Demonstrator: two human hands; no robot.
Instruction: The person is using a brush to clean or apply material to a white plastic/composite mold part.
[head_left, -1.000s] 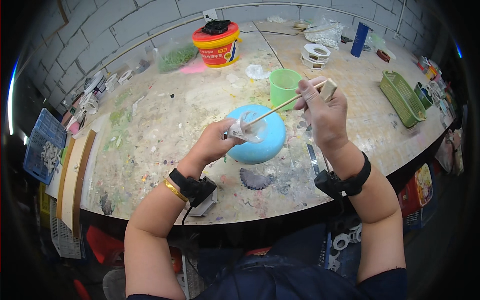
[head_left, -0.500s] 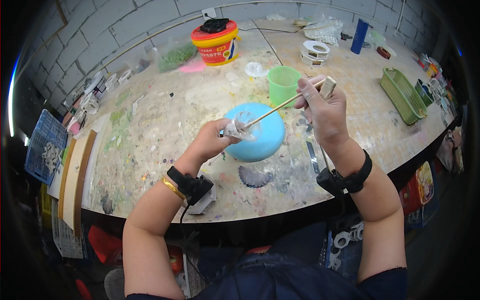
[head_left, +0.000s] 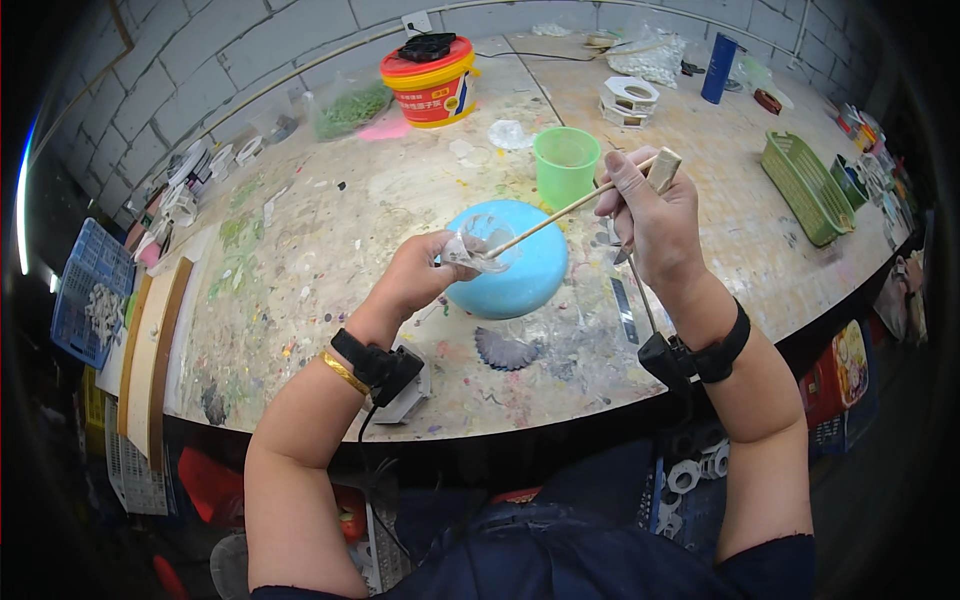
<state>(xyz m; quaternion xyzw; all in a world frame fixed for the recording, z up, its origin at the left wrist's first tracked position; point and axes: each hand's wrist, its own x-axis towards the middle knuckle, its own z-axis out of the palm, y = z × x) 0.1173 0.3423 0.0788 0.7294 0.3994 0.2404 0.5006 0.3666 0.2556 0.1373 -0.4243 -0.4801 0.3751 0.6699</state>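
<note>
- left hand [head_left: 420, 275] pinches a small clear crumpled piece [head_left: 472, 254], looks like plastic or resin, fingers clenched on it, held over the left edge of the blue bowl [head_left: 515, 275]
- right hand [head_left: 655, 215] grips a thin wooden stick [head_left: 560, 214] plus a pale block-shaped handle [head_left: 665, 168] sticking out above the fingers; fist closed around both
- stick slants down-left from the right hand, its tip meets the clear piece at the left fingers
- blue bowl sits on the stained worktable [head_left: 330, 230] right under the hands, rounded side facing up as far as I can tell; contents not visible
- green plastic cup [head_left: 566, 165] upright just behind the bowl, open top, can't tell what's inside
- red and yellow bucket [head_left: 437, 83] far back near the wall, black lid-like thing on top, contents hidden
- green slotted basket [head_left: 803, 185] at right side of table, inside not readable
- blue crate [head_left: 92, 295] off the left table edge, holds small white pieces
- dark blue can [head_left: 718, 68] upright at back right
- white ring-shaped pieces [head_left: 628, 98] stacked behind the cup
- dark scalloped disc [head_left: 505, 350] flat on table just in front of the bowl
- black wrist straps on both forearms, gold bangle on the left
</note>
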